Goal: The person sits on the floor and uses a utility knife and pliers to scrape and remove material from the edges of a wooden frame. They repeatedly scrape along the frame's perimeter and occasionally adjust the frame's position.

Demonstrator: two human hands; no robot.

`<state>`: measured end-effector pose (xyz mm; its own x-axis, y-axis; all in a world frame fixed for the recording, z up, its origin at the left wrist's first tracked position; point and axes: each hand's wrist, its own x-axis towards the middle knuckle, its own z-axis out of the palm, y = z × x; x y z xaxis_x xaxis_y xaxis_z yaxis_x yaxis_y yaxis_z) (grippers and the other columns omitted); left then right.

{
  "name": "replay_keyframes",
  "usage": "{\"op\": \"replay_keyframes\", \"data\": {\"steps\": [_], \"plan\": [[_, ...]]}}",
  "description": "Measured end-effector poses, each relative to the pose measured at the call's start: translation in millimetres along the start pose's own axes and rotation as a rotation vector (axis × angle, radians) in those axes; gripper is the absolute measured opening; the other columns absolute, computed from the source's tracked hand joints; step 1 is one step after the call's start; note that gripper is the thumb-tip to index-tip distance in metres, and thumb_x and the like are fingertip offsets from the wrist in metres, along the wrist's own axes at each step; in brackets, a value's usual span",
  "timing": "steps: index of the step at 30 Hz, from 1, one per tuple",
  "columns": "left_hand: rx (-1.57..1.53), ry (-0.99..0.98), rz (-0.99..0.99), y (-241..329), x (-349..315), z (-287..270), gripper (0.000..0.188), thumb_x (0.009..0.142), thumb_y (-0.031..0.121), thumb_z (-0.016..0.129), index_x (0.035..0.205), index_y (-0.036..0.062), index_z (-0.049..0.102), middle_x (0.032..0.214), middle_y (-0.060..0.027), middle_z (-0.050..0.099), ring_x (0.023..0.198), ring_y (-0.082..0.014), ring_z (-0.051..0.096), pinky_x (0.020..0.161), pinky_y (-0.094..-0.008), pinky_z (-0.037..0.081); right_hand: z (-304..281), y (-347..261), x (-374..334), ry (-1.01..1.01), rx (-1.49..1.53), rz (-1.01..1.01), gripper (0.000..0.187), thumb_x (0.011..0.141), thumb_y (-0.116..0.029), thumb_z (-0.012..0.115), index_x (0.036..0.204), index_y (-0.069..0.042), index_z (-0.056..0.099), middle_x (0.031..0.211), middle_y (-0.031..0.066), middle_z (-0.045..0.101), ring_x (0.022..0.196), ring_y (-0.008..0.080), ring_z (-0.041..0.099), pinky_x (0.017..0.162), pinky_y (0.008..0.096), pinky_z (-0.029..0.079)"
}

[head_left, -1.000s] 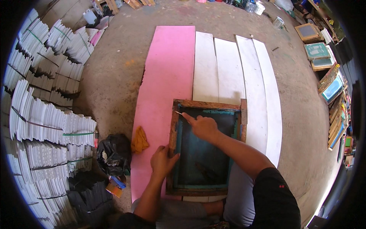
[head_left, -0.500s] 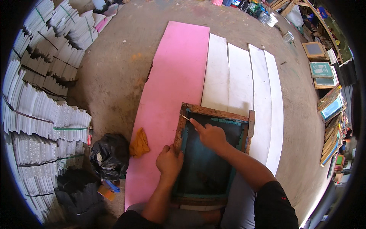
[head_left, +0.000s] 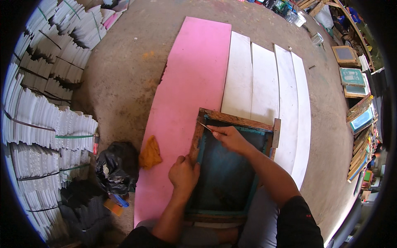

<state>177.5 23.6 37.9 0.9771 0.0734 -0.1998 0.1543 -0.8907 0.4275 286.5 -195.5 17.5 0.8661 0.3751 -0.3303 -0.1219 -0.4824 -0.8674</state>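
Note:
A wooden printing frame [head_left: 235,119] with dark teal mesh lies in front of me, across a long pink sheet [head_left: 194,78] and white boards [head_left: 264,82] on the concrete floor. My left hand [head_left: 183,173] rests closed on the frame's left rail, thumb up against the wood. My right hand [head_left: 230,137] pinches a small thin blade-like tool [head_left: 205,126], its tip pointing into the frame's far left inner corner. My forearms come in from the lower edge.
An orange rag [head_left: 150,152] lies on the pink sheet's left edge, beside a black plastic bag [head_left: 117,165]. Bundled stacks of white paper [head_left: 45,124] fill the left side. More framed screens [head_left: 351,76] lean at the right edge.
The view has shifted, so the frame sits lower and further right. My right hand with the tool has stayed at the frame's far left corner. My left hand keeps its place on the left rail.

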Motion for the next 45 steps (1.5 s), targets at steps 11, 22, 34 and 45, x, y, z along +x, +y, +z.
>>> {"op": "replay_keyframes", "data": {"steps": [11, 22, 34, 45], "plan": [[-0.094, 0.020, -0.031, 4.7, 5.6, 5.2, 0.049, 0.079, 0.032, 0.080, 0.121, 0.0075, 0.070, 0.106, -0.0133, 0.068, 0.090, -0.0368, 0.071, 0.076, -0.0489, 0.056, -10.7, -48.9, -28.4, 0.125, -0.643, 0.097, 0.044, 0.106, -0.034, 0.051, 0.151, -0.034, 0.052, 0.092, 0.0182, 0.072, 0.090, 0.0388, 0.071, 0.081, 0.0520, 0.055], [-0.152, 0.079, -0.019, -5.0, 5.5, 10.4, 0.047, 0.076, 0.026, 0.082, 0.117, 0.0066, 0.071, 0.104, -0.0124, 0.068, 0.088, -0.0366, 0.071, 0.075, -0.0483, 0.056, 4.0, -78.8, -18.1, 0.112, -0.837, 0.160, 0.044, 0.104, -0.030, 0.052, 0.148, -0.033, 0.055, 0.084, 0.0180, 0.070, 0.082, 0.0387, 0.071, 0.076, 0.0515, 0.055], [-0.215, 0.072, 0.044, -5.5, 10.1, 15.6, 0.048, 0.074, 0.021, 0.080, 0.117, 0.0009, 0.071, 0.101, -0.0154, 0.068, 0.085, -0.0389, 0.070, 0.074, -0.0473, 0.057, 1.0, -72.5, -7.2, 0.055, -0.670, 0.186, 0.050, 0.104, -0.026, 0.049, 0.154, -0.027, 0.049, 0.090, 0.0215, 0.072, 0.090, 0.0405, 0.073, 0.080, 0.0543, 0.057], [-0.213, 0.065, 0.027, -6.4, 9.8, 16.5, 0.046, 0.073, 0.021, 0.081, 0.114, 0.0017, 0.072, 0.100, -0.0160, 0.068, 0.084, -0.0386, 0.070, 0.074, -0.0477, 0.057, 2.8, -48.5, -18.0, 0.075, -1.000, 0.091, 0.053, 0.105, -0.028, 0.051, 0.157, -0.034, 0.043, 0.087, 0.0224, 0.071, 0.080, 0.0398, 0.072, 0.076, 0.0539, 0.057]]}}
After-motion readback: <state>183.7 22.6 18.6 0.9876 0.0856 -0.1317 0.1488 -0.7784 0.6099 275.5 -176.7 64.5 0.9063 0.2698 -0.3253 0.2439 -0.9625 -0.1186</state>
